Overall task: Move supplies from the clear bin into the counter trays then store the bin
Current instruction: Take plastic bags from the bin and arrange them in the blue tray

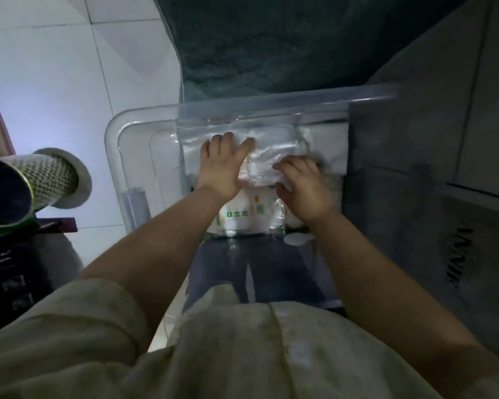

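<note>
Wrapped supply pack is lying against the clear bin's far wall, left hand pressing it with fingers spread flat, right hand curling fingers at its near edge, grip unclear; both should be lifting it level.

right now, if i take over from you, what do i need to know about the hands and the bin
Hands: the left hand lies flat, fingers straight, pressing on the clear plastic packet. The right hand has its fingers curled at that packet's near edge; it is blurred, so the grip is unclear.
Things: the clear bin holds that packet and a white packet with green print.
Done: nothing that shows here.
Left: move the packets to the counter trays, which are not in view, then store the bin.
</note>
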